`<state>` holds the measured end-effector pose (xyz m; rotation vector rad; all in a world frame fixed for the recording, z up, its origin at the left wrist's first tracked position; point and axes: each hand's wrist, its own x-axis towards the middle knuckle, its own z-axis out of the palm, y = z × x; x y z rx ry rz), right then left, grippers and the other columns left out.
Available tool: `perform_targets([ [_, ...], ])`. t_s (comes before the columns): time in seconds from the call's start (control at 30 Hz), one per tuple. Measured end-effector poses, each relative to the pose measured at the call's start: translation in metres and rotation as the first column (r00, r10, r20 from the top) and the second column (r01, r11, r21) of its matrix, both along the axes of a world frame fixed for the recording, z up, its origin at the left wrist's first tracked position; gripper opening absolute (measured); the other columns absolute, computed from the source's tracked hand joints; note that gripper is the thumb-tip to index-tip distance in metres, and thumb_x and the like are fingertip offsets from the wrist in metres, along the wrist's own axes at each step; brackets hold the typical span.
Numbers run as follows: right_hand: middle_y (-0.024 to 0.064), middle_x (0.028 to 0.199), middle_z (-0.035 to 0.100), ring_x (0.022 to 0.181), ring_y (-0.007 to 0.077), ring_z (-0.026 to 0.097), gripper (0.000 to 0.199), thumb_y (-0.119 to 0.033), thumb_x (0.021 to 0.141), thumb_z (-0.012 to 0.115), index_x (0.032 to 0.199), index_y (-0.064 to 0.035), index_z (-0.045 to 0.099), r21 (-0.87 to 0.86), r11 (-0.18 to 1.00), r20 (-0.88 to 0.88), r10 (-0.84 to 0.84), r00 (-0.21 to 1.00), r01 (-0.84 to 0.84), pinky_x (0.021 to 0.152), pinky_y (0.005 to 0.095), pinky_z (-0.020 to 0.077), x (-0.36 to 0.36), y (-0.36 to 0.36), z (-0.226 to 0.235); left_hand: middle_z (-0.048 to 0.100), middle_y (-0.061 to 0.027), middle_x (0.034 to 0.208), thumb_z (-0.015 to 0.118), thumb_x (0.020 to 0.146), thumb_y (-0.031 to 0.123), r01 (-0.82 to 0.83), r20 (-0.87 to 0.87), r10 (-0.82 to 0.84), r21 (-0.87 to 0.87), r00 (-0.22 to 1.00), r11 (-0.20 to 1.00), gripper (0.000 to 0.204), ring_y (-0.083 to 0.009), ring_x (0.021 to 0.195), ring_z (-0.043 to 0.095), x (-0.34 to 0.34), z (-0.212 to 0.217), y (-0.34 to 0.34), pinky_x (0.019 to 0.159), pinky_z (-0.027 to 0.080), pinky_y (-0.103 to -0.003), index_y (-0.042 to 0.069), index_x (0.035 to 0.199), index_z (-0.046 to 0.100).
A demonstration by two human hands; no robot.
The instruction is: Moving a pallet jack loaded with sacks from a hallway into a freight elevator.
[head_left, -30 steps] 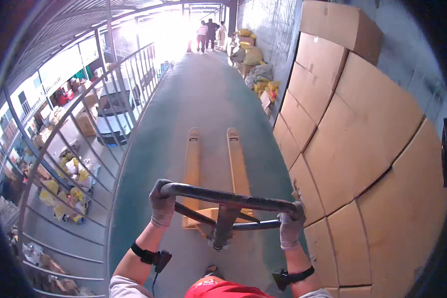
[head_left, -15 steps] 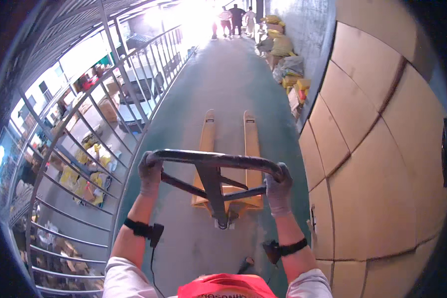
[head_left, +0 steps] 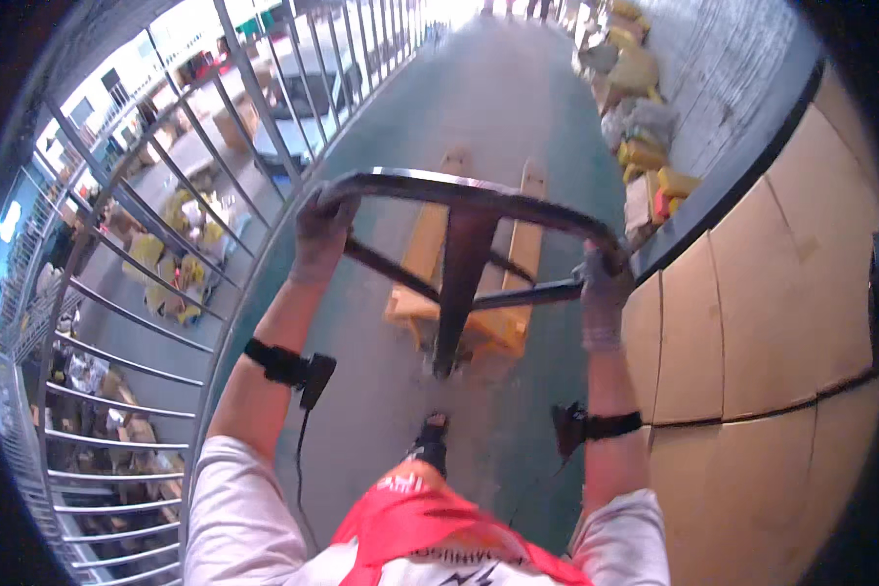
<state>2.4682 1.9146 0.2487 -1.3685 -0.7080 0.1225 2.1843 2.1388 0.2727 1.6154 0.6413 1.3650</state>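
Note:
A yellow pallet jack (head_left: 420, 256) stands on the floor in front of me, its two forks pointing away up the walkway. Its dark metal loop handle (head_left: 459, 191) is raised toward me. My gloved left hand (head_left: 322, 230) is closed round the left end of the loop. At the right end, my gloved right hand (head_left: 606, 293) grips the same handle. Nothing rests on the visible parts of the forks; the handle hides some of them. Each forearm wears a black strap with a small black box.
A metal railing (head_left: 181, 327) runs along the left, with bags and boxes beyond it. Tall stacked cartons (head_left: 742, 322) line the right side close to my right arm. Yellow sacks and parcels (head_left: 635, 83) lie along the right wall. People's legs (head_left: 518, 8) show far ahead.
The view has tilted down and turned. The handle and both hands now appear higher, and the parcels by the wall look nearer. Both hands keep their hold. My foot now shows behind the jack.

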Motion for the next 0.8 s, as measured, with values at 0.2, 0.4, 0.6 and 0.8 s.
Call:
perform_targets([
  [0.2,-0.0028,0.06,0.05,0.049,0.0066,0.045,0.018,-0.026,0.085,0.06,0.08,-0.0097,0.055,-0.074,0.996,-0.086,0.048,0.995,-0.055,0.045,0.0226,0.0375,0.095,0.124,-0.002,0.053,-0.0012,0.066,0.066,0.079,0.015,-0.138,-0.38,0.31,0.417,0.871,0.898,0.013,-0.0121,0.056,0.051,0.09,-0.016,0.135,0.054,0.043,-0.03,0.006,0.082,0.058],
  [0.4,-0.0027,0.064,0.052,0.053,0.0075,0.047,0.019,-0.028,0.086,0.061,0.085,-0.009,0.059,-0.102,0.995,0.069,0.016,0.998,-0.009,0.051,0.0243,0.0409,0.225,0.237,-0.002,0.06,-0.0057,0.073,0.064,0.08,0.026,-0.06,-0.319,0.108,0.159,0.942,0.986,0.023,-0.0185,0.066,0.058,0.199,-0.006,0.237,0.063,0.046,-0.031,0.007,0.094,0.062],
  [0.6,-0.0001,0.068,0.056,0.055,0.0082,0.05,0.023,-0.03,0.082,0.066,0.084,-0.008,0.059,-0.029,0.999,0.191,-0.008,0.982,0.014,0.049,0.0232,0.0415,0.294,0.375,0.007,0.059,0.0014,0.078,0.066,0.082,0.017,-0.208,-0.336,0.177,-0.058,0.925,0.976,0.025,-0.0073,0.061,0.052,0.269,-0.004,0.373,0.054,0.044,-0.024,0.011,0.105,0.062],
  [0.8,-0.0011,0.065,0.051,0.053,0.0071,0.048,0.012,-0.018,0.084,0.064,0.085,-0.0078,0.059,-0.107,0.991,-0.018,0.078,0.997,-0.08,0.05,0.0245,0.0433,0.362,0.502,0.016,0.061,-0.0031,0.074,0.063,0.081,0.024,-0.257,-0.441,0.266,0.082,0.857,0.963,0.025,-0.0129,0.063,0.056,0.351,0.007,0.481,0.061,0.046,-0.029,0.008,0.1,0.062],
])
